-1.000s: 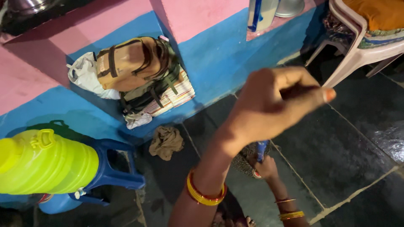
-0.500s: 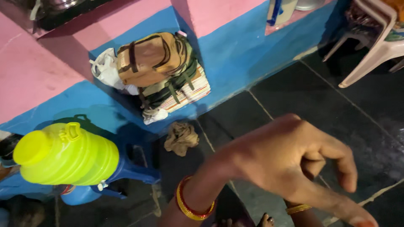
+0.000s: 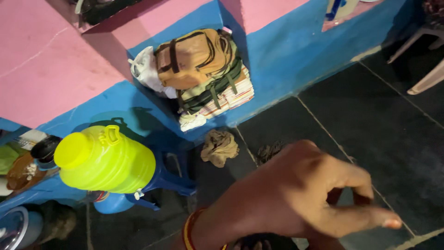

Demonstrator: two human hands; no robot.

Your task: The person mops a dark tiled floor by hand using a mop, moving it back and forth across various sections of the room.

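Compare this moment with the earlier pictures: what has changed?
The left hand dropped from mid-frame to the lower edge, its fingers now curled loosely with nothing visible in them. The other hand and the blue object it held are no longer visible. The view swung left, shifting everything rightward. Backpack, yellow jug and rag kept their places.

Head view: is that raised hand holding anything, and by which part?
Nothing shows in the left hand; its fingers curl loosely above the dark floor. The right hand is hidden.

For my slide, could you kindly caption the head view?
A hand with curled fingers hovers above dark floor tiles, near a yellow-green jug on a blue stool and a tan backpack.
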